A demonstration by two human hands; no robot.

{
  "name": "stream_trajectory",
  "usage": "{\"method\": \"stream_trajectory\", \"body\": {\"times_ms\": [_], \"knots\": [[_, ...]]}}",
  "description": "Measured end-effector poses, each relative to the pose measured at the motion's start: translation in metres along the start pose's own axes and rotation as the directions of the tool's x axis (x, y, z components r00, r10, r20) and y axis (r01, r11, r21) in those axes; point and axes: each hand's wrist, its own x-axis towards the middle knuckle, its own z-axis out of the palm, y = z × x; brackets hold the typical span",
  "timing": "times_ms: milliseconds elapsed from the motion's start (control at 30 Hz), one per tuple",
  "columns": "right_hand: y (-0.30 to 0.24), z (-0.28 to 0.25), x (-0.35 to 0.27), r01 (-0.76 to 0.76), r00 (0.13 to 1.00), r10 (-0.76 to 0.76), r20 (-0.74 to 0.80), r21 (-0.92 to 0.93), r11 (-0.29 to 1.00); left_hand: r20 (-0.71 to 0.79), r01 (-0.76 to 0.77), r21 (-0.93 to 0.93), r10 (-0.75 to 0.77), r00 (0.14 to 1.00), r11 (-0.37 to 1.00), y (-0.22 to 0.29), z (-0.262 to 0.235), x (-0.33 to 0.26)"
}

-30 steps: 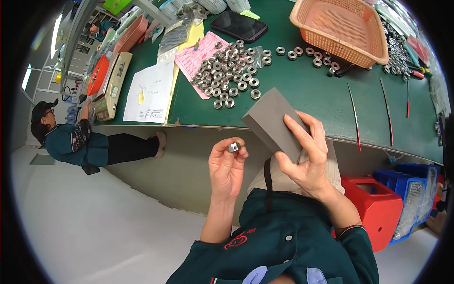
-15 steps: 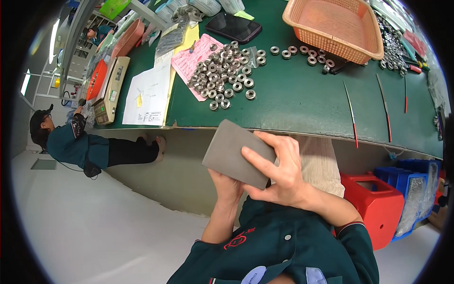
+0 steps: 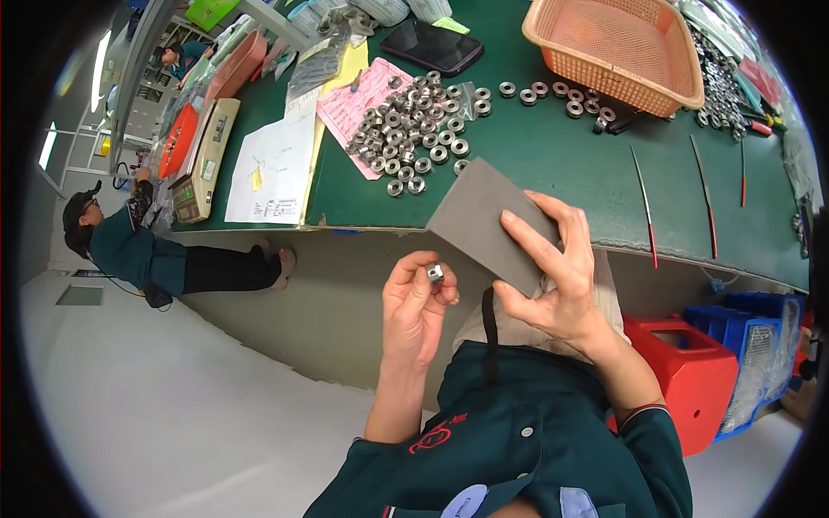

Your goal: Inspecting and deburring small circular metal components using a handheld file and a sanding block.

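Metal ring (image 3: 434,274) pinched in left hand (image 3: 417,309) fingertips, off the desk (image 3: 553,164) edge; right hand (image 3: 553,276) grips the grey abrasive sheet (image 3: 488,220). Loose pinch could drop the ring to the floor.

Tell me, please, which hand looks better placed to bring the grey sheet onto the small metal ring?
Probably the right hand: it already grips the grey sheet, which sits just beside the small metal ring. The left hand is occupied pinching that ring at its fingertips.
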Motion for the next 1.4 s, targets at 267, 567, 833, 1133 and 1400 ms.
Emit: {"method": "stream_trajectory", "body": {"times_ms": [267, 567, 833, 1133, 1400], "knots": [[0.006, -0.015, -0.011, 0.0, 0.99, -0.013, 0.139, 0.096, 0.995, -0.186, 0.14, 0.143, -0.112, 0.976, 0.98, 0.003, -0.003, 0.002], [-0.003, -0.013, -0.015, 0.12, 0.96, -0.163, 0.226, 0.195, 0.973, -0.122, 0.076, 0.127, -0.06, 0.991, 0.989, 0.0, 0.004, 0.0], [-0.009, -0.014, -0.013, 0.083, 0.976, -0.117, 0.183, 0.185, 0.979, -0.082, 0.017, 0.053, -0.013, 0.997, 0.998, -0.004, 0.006, 0.001], [-0.009, -0.013, -0.014, 0.101, 0.971, -0.135, 0.196, 0.173, 0.98, -0.055, -0.028, 0.116, 0.035, 0.998, 0.993, 0.0, 0.002, -0.001], [-0.015, -0.018, -0.012, 0.06, 0.971, -0.101, 0.217, 0.185, 0.981, -0.028, -0.095, 0.155, 0.1, 0.995, 0.983, -0.002, 0.0, -0.004]]}}
